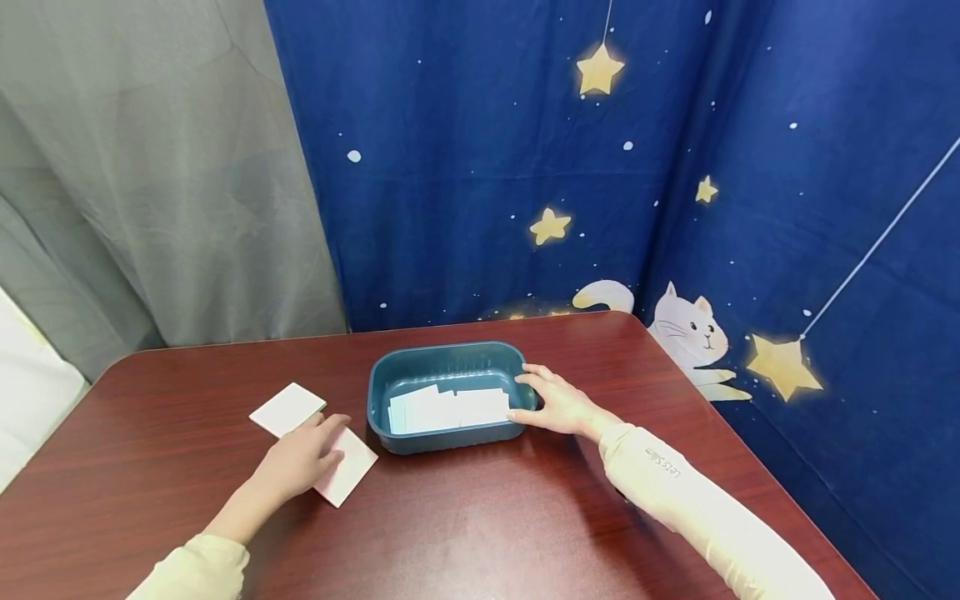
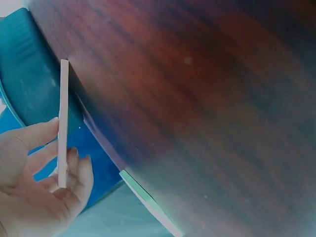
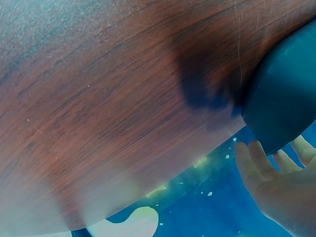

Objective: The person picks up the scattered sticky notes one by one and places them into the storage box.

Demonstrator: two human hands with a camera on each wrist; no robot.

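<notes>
In the head view my left hand (image 1: 298, 457) is at a flat white rectangular pad (image 1: 351, 477) at the left of the table. The left wrist view shows this pad (image 2: 63, 123) edge-on, tilted up, with my thumb on one side and my fingers on the other. A second white pad (image 1: 288, 408) lies just beyond it. My right hand (image 1: 561, 404) holds the right end of a dark teal plastic bin (image 1: 450, 439), its thumb and fingertips over the rim. Several white cards or pads (image 1: 450, 408) lie overlapping inside the bin.
The dark red wooden table (image 1: 465, 517) has a rounded far edge. Behind it hang a grey curtain (image 1: 187, 167) and a blue curtain (image 1: 465, 167) with stars and a white cat. Pale sleeves cover both forearms.
</notes>
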